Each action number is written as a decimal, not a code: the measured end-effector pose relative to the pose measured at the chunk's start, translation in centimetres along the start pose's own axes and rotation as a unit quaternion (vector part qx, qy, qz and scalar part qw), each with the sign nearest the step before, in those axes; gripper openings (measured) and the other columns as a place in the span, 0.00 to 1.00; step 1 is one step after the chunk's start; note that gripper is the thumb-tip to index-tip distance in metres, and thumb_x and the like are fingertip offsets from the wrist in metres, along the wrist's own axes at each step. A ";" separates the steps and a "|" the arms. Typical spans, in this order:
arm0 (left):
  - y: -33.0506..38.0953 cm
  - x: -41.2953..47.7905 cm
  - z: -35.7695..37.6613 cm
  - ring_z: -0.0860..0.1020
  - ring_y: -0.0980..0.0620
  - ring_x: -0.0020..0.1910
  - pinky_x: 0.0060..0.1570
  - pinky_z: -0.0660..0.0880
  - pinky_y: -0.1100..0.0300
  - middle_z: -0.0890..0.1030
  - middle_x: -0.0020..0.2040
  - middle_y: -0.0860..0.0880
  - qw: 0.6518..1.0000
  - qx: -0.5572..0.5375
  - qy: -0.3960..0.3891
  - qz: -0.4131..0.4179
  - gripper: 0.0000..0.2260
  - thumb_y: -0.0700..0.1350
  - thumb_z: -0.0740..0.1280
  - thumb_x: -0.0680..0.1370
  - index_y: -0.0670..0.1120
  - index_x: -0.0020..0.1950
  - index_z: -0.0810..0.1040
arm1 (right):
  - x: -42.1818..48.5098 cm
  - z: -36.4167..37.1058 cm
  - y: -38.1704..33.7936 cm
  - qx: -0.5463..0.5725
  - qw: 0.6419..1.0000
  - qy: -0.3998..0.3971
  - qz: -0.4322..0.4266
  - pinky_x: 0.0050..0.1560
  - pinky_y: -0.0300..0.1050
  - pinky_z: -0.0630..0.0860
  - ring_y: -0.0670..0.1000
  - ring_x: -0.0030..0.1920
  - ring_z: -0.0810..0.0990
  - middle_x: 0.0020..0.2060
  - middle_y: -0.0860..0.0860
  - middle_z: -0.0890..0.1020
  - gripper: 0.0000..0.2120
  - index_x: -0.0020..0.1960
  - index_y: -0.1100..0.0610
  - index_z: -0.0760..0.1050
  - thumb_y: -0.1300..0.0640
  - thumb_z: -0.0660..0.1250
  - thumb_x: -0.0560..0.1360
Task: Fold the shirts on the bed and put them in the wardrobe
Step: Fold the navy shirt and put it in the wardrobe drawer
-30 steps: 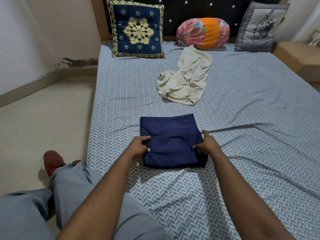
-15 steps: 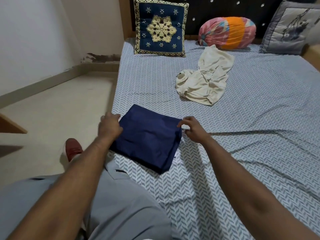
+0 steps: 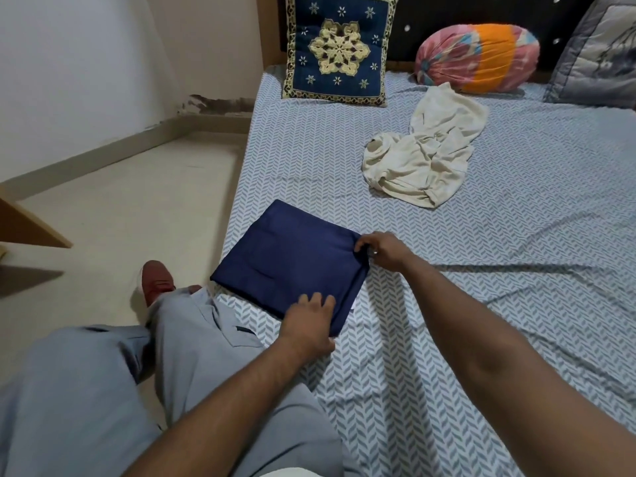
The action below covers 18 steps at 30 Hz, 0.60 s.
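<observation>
Down on the near corner of the folded navy shirt [image 3: 292, 259]: left hand [image 3: 308, 325], fingers loosely spread and resting flat on the cloth. At the right corner: right hand [image 3: 385, 251], fingers pinched closed on the edge. Lying square near the left edge of the bed [image 3: 516, 270], between both hands. Farther off and well apart, crumpled cream shirt [image 3: 423, 153].
</observation>
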<state>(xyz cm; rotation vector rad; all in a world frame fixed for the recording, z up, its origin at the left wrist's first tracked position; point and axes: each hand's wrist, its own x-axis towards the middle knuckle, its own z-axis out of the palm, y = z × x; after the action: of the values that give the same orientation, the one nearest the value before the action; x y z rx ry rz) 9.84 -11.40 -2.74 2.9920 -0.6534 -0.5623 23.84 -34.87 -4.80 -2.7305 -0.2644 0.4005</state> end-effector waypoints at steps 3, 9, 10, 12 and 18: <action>0.5 -0.5 0.3 0.71 0.44 0.55 0.41 0.72 0.53 0.71 0.58 0.46 1.000 0.018 0.013 0.003 0.23 0.49 0.68 0.71 0.47 0.63 0.65 | 0.4 0.7 0.0 0.036 0.999 0.039 0.010 0.57 0.50 0.74 0.53 0.50 0.80 0.48 0.46 0.83 0.20 0.47 0.45 0.81 0.66 0.61 0.67; 0.3 -0.9 0.5 0.73 0.45 0.54 0.40 0.70 0.54 0.73 0.55 0.46 0.999 0.007 0.045 0.017 0.13 0.40 0.63 0.75 0.45 0.59 0.69 | 0.0 -0.5 -0.8 0.144 0.988 0.038 0.035 0.42 0.40 0.78 0.53 0.40 0.83 0.43 0.55 0.85 0.17 0.47 0.53 0.82 0.72 0.64 0.69; 0.1 -1.0 0.3 0.73 0.45 0.54 0.41 0.71 0.54 0.73 0.55 0.46 0.998 -0.006 0.056 0.016 0.12 0.41 0.63 0.75 0.46 0.59 0.70 | -0.1 -0.6 -0.8 0.154 0.987 0.039 0.035 0.41 0.36 0.77 0.50 0.38 0.82 0.43 0.54 0.84 0.15 0.47 0.54 0.82 0.72 0.66 0.70; -0.7 -1.3 -0.2 0.74 0.45 0.54 0.43 0.72 0.52 0.73 0.54 0.47 0.995 -0.032 0.096 0.007 0.10 0.44 0.63 0.75 0.47 0.56 0.71 | -0.4 -1.2 -1.3 0.155 0.986 0.056 0.035 0.38 0.26 0.71 0.40 0.36 0.79 0.42 0.51 0.83 0.12 0.48 0.55 0.82 0.69 0.70 0.71; -5.5 -2.2 -6.2 0.77 0.46 0.46 0.43 0.76 0.52 0.78 0.45 0.49 0.941 -0.175 0.289 -0.005 0.09 0.45 0.66 0.69 0.48 0.48 0.80 | -1.0 -4.7 -3.5 0.217 0.954 0.203 0.027 0.45 0.39 0.73 0.41 0.39 0.79 0.39 0.50 0.84 0.08 0.48 0.53 0.84 0.63 0.73 0.71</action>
<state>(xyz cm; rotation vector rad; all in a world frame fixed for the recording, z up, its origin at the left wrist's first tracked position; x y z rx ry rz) 12.41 -5.83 3.26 2.6123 -0.4282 0.1929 23.92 -33.44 0.92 -2.3151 0.0129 -0.0908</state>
